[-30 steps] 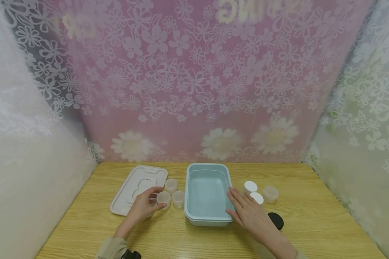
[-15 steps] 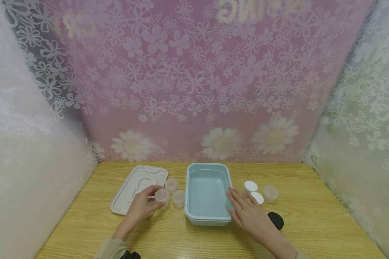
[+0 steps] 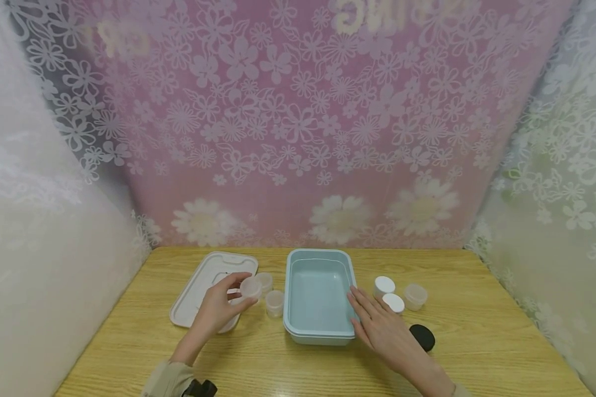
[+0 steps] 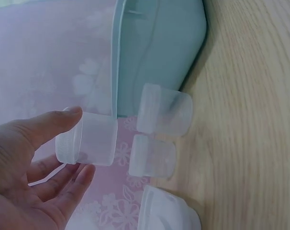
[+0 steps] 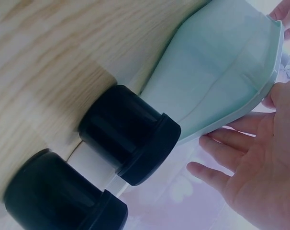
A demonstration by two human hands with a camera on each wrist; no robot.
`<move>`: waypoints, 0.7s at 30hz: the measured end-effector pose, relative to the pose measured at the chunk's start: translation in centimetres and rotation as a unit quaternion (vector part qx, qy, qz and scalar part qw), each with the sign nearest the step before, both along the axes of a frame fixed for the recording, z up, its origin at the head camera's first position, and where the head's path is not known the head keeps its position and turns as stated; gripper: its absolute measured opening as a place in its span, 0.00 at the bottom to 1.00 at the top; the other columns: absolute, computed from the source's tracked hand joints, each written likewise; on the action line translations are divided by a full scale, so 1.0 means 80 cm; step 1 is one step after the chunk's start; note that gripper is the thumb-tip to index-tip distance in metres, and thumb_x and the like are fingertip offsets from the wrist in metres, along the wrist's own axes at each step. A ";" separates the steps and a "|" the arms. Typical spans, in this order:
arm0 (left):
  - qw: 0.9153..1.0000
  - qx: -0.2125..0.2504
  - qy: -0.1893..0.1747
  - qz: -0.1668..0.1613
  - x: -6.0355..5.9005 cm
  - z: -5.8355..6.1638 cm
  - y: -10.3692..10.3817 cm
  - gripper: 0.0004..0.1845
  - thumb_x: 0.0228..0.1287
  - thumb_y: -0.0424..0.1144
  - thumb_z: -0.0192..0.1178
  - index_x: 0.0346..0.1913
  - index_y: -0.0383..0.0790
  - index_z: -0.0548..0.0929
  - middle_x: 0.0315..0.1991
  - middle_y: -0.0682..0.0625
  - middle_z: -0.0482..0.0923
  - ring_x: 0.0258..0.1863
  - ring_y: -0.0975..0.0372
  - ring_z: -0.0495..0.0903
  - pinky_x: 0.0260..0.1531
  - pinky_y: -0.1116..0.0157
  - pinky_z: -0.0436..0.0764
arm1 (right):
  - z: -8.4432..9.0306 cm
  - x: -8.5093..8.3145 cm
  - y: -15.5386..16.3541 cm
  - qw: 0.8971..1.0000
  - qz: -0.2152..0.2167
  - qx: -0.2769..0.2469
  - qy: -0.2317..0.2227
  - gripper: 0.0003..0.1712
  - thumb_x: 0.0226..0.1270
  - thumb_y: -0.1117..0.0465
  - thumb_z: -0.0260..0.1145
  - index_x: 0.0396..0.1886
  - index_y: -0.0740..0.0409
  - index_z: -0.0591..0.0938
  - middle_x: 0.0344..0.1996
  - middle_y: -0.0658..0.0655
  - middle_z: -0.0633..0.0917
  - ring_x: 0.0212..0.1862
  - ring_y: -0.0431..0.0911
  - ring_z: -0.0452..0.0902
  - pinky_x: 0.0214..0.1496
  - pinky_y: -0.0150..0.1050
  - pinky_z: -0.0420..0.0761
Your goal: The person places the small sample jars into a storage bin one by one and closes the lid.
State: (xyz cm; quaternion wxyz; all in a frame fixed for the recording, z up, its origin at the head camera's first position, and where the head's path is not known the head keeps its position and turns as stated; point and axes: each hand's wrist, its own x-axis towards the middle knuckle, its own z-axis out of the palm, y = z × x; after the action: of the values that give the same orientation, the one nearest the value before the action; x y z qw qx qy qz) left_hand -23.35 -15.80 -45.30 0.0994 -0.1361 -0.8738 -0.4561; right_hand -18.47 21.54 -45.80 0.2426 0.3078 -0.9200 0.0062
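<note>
My left hand [image 3: 217, 306] pinches a small clear screw-top jar [image 3: 250, 288] above the table. In the left wrist view, thumb and fingertips close on the ribbed lid of this jar [image 4: 98, 139], whose body points away from the palm. Just beyond it stand two similar clear jars [image 3: 275, 304], one partly hidden behind the held one. My right hand [image 3: 384, 333] lies with extended fingers along the right rim of a light blue plastic tub [image 3: 318, 298]. From the right wrist, the fingers [image 5: 226, 141] touch the rim, spread apart and gripping nothing small.
A pale tray-like lid [image 3: 186, 306] lies on the left, partly behind my left hand. Right of the tub are two white-lidded jars [image 3: 384, 285] and a clear jar [image 3: 415, 296]. Two black jars [image 5: 130, 134] stand near my right hand. Patterned curtains [image 3: 298, 138] enclose the table.
My left hand has lifted the clear jar and moved it away from me, so it now overlaps the rear jar. My right hand stays on the tub's rim.
</note>
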 end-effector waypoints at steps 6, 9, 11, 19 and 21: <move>1.000 0.008 0.016 -0.011 -0.001 0.012 0.013 0.29 0.57 0.36 0.76 0.63 0.43 0.80 0.53 0.47 0.83 0.54 0.53 0.82 0.50 0.59 0.87 | 0.001 0.001 0.000 1.000 -0.001 -0.001 -0.011 0.33 0.71 0.55 0.66 0.70 0.66 0.74 0.71 0.62 0.73 0.71 0.53 0.70 0.68 0.55 0.75; 1.000 0.013 0.019 -0.017 -0.002 0.018 0.020 0.30 0.58 0.37 0.76 0.64 0.43 0.80 0.53 0.48 0.83 0.53 0.53 0.82 0.50 0.58 0.87 | 0.001 0.001 -0.001 1.000 -0.001 -0.001 -0.014 0.33 0.71 0.55 0.66 0.70 0.66 0.74 0.71 0.62 0.73 0.71 0.53 0.70 0.67 0.56 0.76; 0.999 0.016 0.021 -0.021 -0.003 0.022 0.025 0.30 0.57 0.36 0.76 0.64 0.43 0.80 0.53 0.48 0.82 0.54 0.54 0.82 0.50 0.58 0.86 | 0.001 0.001 -0.001 1.000 -0.002 -0.002 -0.014 0.32 0.72 0.55 0.66 0.70 0.67 0.74 0.71 0.63 0.73 0.71 0.54 0.71 0.67 0.56 0.76; 0.998 0.045 0.004 -0.042 -0.007 0.035 0.049 0.29 0.56 0.35 0.76 0.62 0.42 0.81 0.52 0.49 0.82 0.54 0.54 0.81 0.52 0.56 0.86 | 0.001 0.002 -0.001 1.000 -0.002 -0.001 -0.008 0.32 0.74 0.54 0.64 0.70 0.66 0.74 0.71 0.62 0.73 0.71 0.53 0.71 0.67 0.55 0.76; 0.997 0.056 0.000 -0.051 -0.008 0.037 0.056 0.29 0.56 0.34 0.76 0.62 0.43 0.81 0.52 0.49 0.82 0.54 0.53 0.81 0.53 0.55 0.85 | 0.000 0.002 0.000 1.000 -0.002 0.000 -0.006 0.32 0.73 0.54 0.64 0.70 0.67 0.74 0.71 0.62 0.73 0.71 0.53 0.71 0.67 0.55 0.76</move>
State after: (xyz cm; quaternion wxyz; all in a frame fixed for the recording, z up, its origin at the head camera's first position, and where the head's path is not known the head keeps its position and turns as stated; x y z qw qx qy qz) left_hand -23.95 -11.30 -42.35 0.0834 -0.1746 -0.8389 -0.5087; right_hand -18.27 21.51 -45.77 0.2376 0.3058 -0.9220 0.0077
